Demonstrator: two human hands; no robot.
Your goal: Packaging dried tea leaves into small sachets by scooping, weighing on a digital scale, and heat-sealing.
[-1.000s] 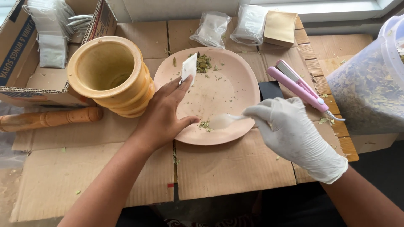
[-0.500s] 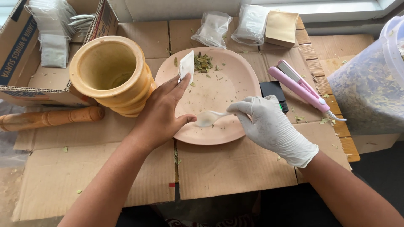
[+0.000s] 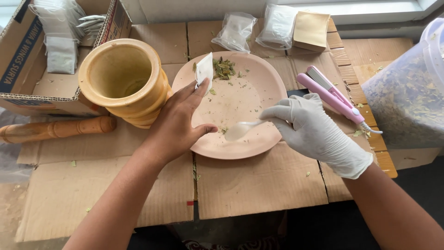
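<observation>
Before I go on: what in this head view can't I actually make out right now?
- Spoon handle: head view, hidden inside the gloved right hand.
- Small white sachet: whether it is open or filled, too small to tell; the left hand fingers cover its lower edge.
- Mortar bottom: shadowed by its own wall.
- Clear tub of dried leaves: cut off by the right edge.
- Cardboard box: cut off at the left edge.

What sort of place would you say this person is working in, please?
Probably a small home workshop for hand-packing dried herbs. Flattened brown cardboard covers the work surface, a cardboard box of small white sachets stands at the far left, and a clear plastic tub of dried leaves sits at the right.
</observation>
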